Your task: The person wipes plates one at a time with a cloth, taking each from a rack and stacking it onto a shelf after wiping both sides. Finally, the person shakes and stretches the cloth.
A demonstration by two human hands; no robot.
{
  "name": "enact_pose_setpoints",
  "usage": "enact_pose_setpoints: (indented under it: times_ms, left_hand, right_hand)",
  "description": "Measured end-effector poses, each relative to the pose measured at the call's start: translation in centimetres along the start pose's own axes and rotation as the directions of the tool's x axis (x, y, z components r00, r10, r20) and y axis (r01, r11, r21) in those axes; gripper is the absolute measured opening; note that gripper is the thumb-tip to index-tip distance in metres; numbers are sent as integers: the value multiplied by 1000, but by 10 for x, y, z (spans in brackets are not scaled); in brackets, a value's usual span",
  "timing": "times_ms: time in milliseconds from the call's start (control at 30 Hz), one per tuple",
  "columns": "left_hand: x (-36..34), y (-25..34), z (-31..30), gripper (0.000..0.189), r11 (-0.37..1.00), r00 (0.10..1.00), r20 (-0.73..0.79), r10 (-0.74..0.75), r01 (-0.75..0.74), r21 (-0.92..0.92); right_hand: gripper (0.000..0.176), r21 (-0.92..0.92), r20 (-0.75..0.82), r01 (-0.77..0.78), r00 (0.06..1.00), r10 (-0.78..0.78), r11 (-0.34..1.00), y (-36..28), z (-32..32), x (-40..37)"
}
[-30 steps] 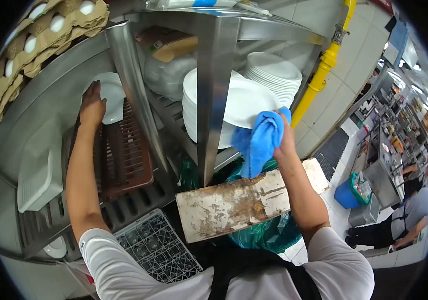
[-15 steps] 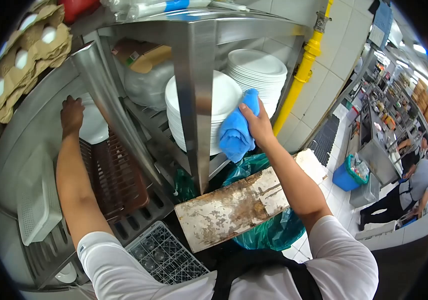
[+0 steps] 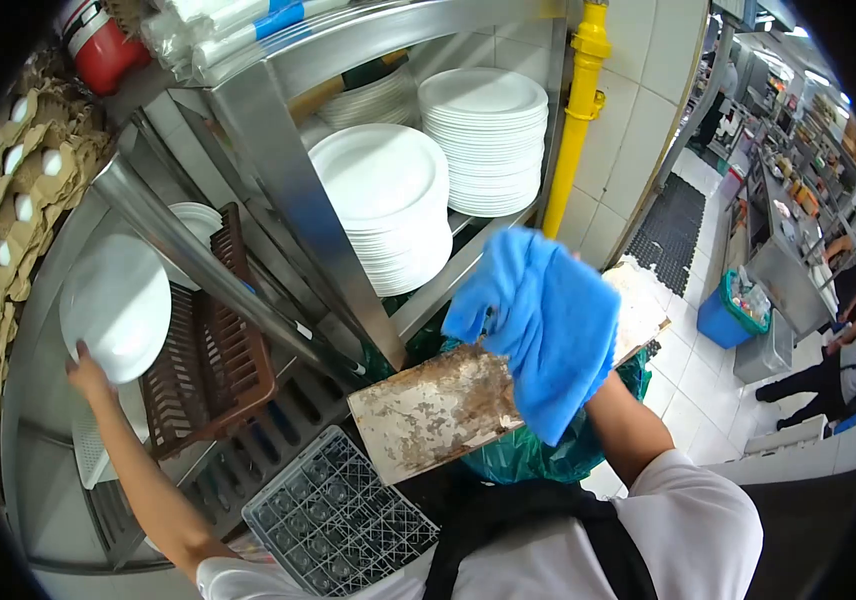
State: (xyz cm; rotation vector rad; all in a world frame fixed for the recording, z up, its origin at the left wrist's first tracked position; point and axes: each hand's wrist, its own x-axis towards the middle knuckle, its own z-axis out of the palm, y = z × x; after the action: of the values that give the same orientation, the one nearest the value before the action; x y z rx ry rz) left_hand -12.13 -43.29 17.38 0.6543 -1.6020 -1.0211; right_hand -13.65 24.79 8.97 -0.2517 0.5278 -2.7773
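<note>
My left hand grips the lower edge of a white plate, raised and tilted beside the brown slotted dish rack. Behind it, another white dish stands at the rack's far end. A blue cloth hangs spread from my right hand, which it mostly covers; the fingers are hidden behind it. The cloth is above a stained whitish board. Tall stacks of white plates, a nearer one and a farther one, stand on the metal shelf behind.
Egg trays line the left. A grey glass rack lies below me, beside a green-lined bin. The steel shelf post stands between the dish rack and plate stacks. A yellow pipe runs up the wall. Another person is at far right.
My left hand has come back toward me, lifting a plate from the rack's far end. The blue cloth, folded before, has moved nearer and now hangs open. My view has shifted.
</note>
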Motion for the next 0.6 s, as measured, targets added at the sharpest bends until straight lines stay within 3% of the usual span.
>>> enact_pose_setpoints:
  times_ms: [67,133,200,233,300,400,467,533,600]
  left_hand:
    - [-21,-26,-43,47,948,967,123,-222,244,-204]
    - [-75,-15,-80,42,828,900,275,-338,424,-368]
    - [-137,11,-108,40,729,875,263,-407,485,-483]
    - [-177,34,-116,42,688,877,266,-401,480,-544]
    - [-252,65,-128,51,616,880,250,-405,464,-637]
    - [-349,107,-127,61,524,863,252,-438,473,-708]
    - [-400,65,-139,58,640,906,127,-403,379,-669]
    - [-455,130,-95,53,544,838,266,-477,519,-660]
    - [-496,114,-84,50,474,798,361,-483,584,-659]
  right_hand:
    - [67,33,120,-90,989,86,995,10,-11,-9]
    - [61,113,35,-161,987,158,981,10,-21,-16]
    - [61,58,306,-164,942,139,985,5,-34,-16]
    - [61,65,304,-177,941,150,982,0,-31,-21]
    - [61,55,50,-246,969,243,968,-14,-12,-35]
    - [62,110,37,-295,955,293,949,-28,-3,-52]
    - [60,75,1,-308,951,309,948,-36,7,-63]
    - [58,38,-45,-342,938,344,939,-38,13,-73]
    - [58,-116,25,-174,984,178,978,-36,15,-83]
